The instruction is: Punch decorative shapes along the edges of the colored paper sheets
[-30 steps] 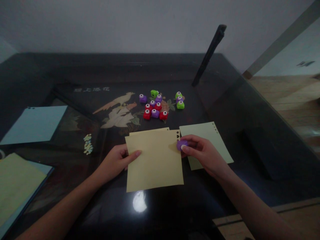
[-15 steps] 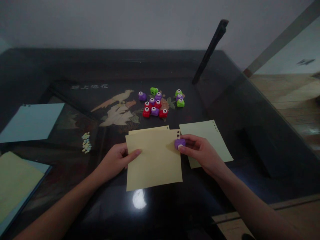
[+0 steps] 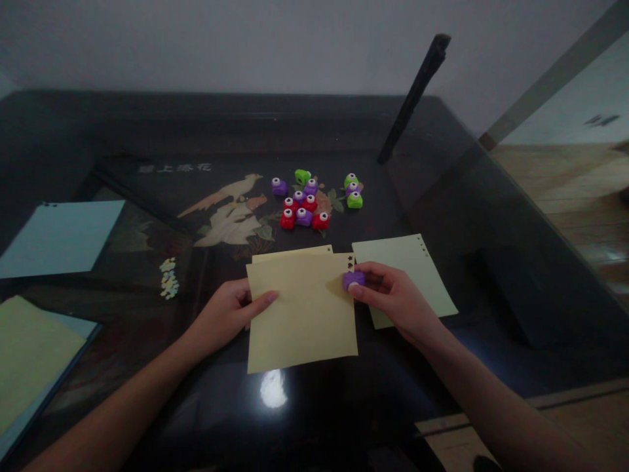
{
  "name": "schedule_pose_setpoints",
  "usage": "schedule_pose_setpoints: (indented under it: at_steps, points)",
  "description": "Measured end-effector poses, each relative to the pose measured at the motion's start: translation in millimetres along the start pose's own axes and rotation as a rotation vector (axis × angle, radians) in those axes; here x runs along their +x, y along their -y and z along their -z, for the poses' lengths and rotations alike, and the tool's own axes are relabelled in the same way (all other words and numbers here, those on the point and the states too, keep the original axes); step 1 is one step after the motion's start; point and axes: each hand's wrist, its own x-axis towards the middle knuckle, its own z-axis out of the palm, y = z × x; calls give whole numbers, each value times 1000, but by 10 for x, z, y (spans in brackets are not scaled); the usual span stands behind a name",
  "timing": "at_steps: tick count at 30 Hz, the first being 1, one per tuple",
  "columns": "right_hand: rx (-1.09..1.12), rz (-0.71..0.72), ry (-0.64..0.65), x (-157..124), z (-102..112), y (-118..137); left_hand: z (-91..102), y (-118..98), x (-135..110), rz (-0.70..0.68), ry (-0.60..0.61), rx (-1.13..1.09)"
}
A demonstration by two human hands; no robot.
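A yellow sheet of paper [image 3: 302, 311] lies on the dark glossy table, with two small punched shapes at its top right corner. My left hand [image 3: 228, 314] pinches its left edge, thumb on top. My right hand [image 3: 393, 295] grips a small purple craft punch [image 3: 352, 280] that sits over the sheet's right edge just below the punched shapes. A second yellow sheet peeks out underneath at the top.
A pale green punched sheet [image 3: 407, 269] lies right of my hand. Several red, purple and green punches [image 3: 307, 203] cluster farther back. A blue sheet [image 3: 61, 236] and a paper stack [image 3: 29, 354] lie at the left, small paper cut-outs [image 3: 168, 278] between. A dark stand [image 3: 413, 98] leans at the back right.
The punch has slid slightly inward over the sheet's right edge. Both hands keep their grips; the camera view has shifted a little.
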Motion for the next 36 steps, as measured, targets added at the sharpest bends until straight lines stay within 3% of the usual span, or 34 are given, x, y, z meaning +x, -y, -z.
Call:
schedule_pose_setpoints:
  at_steps: [15,36]
  points:
    - [-16,19,-9,-1,3,13,-27,-41,-1,-3,-10,-62]
    - [-58,72,-23,11,83,17,-102,-43,-12,-36,-70,50]
